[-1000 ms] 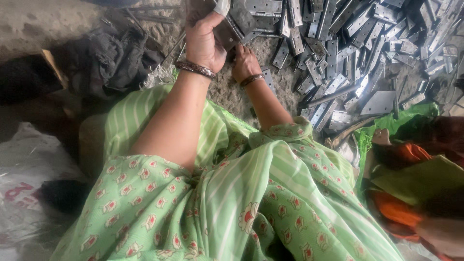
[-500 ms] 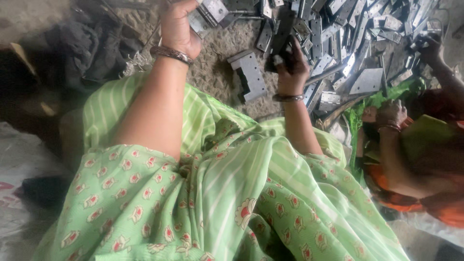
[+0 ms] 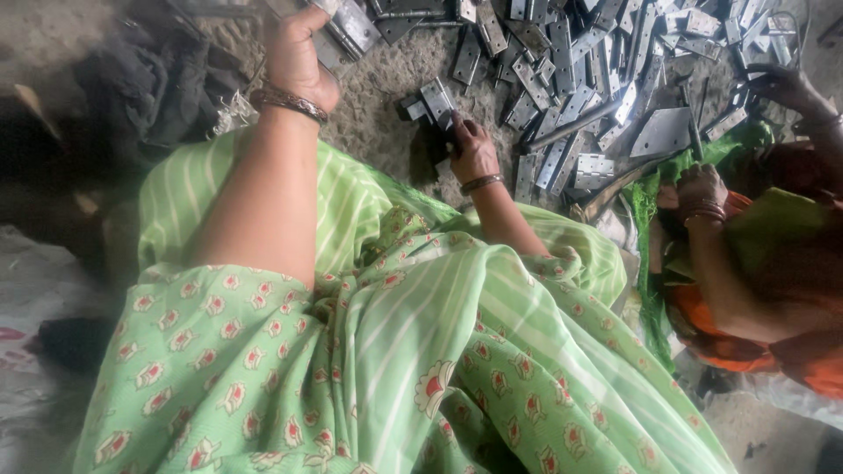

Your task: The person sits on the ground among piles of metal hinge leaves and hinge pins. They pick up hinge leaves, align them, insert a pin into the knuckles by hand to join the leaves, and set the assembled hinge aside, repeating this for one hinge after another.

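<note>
Hinge (image 3: 436, 98) pinched in right hand (image 3: 474, 149), picking step. Left hand (image 3: 294, 48) closed on another hinge (image 3: 347, 26); next, careful joining probably needed.

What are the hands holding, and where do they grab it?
The left hand grips a flat grey metal hinge plate by its near end. The right hand rests on another metal hinge piece on the ground, fingers at its lower end.

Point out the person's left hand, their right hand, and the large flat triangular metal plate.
left hand (image 3: 297, 54): head view, back of the hand.
right hand (image 3: 472, 147): head view, knuckles.
large flat triangular grey metal plate (image 3: 663, 133): head view, plate's middle.
</note>
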